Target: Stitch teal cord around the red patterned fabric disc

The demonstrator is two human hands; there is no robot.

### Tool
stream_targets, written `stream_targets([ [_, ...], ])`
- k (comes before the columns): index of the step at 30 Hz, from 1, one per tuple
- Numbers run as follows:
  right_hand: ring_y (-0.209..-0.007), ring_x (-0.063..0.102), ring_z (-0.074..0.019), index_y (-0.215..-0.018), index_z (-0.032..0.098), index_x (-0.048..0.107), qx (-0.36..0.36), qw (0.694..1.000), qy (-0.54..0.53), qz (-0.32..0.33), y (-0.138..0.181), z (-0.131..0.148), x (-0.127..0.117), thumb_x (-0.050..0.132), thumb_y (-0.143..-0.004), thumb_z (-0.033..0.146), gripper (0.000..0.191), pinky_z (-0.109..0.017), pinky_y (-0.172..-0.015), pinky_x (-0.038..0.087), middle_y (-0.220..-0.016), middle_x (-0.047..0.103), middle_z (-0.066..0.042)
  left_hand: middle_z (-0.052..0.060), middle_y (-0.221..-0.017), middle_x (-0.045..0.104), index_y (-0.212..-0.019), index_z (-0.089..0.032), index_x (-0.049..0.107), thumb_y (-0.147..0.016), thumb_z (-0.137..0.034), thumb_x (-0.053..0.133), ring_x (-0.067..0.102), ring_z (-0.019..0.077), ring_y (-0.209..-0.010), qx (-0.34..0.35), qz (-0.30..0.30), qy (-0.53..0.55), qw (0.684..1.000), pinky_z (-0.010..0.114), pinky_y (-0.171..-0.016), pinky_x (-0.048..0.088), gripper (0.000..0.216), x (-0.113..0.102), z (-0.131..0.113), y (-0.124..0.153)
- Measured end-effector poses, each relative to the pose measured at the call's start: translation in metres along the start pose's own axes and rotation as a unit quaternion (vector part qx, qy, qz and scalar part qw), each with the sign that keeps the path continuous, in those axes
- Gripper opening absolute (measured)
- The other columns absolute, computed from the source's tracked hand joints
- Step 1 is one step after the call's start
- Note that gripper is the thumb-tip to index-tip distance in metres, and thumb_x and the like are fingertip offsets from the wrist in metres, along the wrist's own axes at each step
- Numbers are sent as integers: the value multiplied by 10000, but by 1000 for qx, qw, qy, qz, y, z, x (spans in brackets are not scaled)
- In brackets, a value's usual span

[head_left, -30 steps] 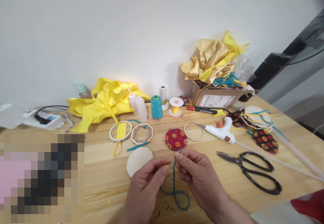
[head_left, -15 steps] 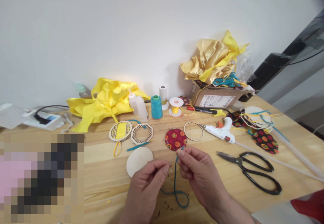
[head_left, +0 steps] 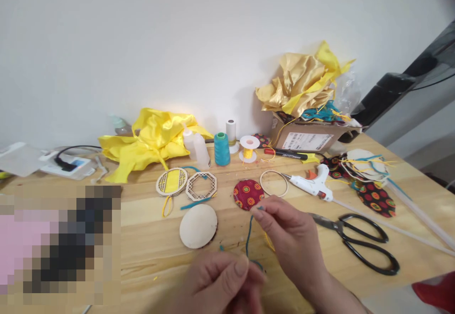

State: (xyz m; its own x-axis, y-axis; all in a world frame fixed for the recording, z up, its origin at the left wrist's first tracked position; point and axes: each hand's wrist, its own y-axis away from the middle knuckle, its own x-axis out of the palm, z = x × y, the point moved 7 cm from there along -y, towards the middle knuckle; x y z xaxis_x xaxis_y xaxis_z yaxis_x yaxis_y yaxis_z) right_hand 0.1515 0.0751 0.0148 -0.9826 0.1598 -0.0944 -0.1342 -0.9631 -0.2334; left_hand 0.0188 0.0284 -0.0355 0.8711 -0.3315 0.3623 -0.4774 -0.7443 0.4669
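Between thumb and forefinger, my right hand (head_left: pixel 289 243) pinches a teal cord (head_left: pixel 249 236), which hangs down and curls near the table. Lower and to the left, my left hand (head_left: pixel 220 281) is closed and slightly blurred; whether anything thin is in its fingers is hidden. Beyond the left hand lies a plain pale disc (head_left: pixel 198 226). Just past my right fingertips is a round piece of dark red patterned fabric (head_left: pixel 249 194), beside a thin wooden ring (head_left: pixel 273 183). Black-handled scissors (head_left: pixel 369 238) lie to the right of my right hand.
A white glue gun (head_left: pixel 311 181) lies at the right. Behind stand a teal thread cone (head_left: pixel 222 150), a yellow thread spool (head_left: pixel 248 153) and a cardboard box (head_left: pixel 302 136) heaped with fabric. Two wooden lattice frames, one octagonal (head_left: pixel 201 186), lie left of the fabric round beside yellow satin (head_left: pixel 149 148).
My left hand has drawn down toward me, away from my right hand, uncovering the pale disc. My right hand keeps pinching the cord.
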Motion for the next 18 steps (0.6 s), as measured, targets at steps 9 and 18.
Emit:
stream_targets([
  [9,-615,462,-115,-791,201,625,-341,891,277,116,43,49,14,494,-900,140,181,-270,-606,392,-641,644,22,64,-685,705,-704,-118,736,-812,-227,640,627,131,-625,-16,9,254,967,221,-599,476,181,15,-12,-12],
  [18,-610,500,-92,-657,186,589,-289,906,268,154,51,37,7,492,-909,199,269,-215,-604,419,-623,576,3,117,-767,733,-717,-119,686,-830,-212,622,687,199,-723,-12,-70,207,976,324,-713,533,159,-3,-27,-21],
])
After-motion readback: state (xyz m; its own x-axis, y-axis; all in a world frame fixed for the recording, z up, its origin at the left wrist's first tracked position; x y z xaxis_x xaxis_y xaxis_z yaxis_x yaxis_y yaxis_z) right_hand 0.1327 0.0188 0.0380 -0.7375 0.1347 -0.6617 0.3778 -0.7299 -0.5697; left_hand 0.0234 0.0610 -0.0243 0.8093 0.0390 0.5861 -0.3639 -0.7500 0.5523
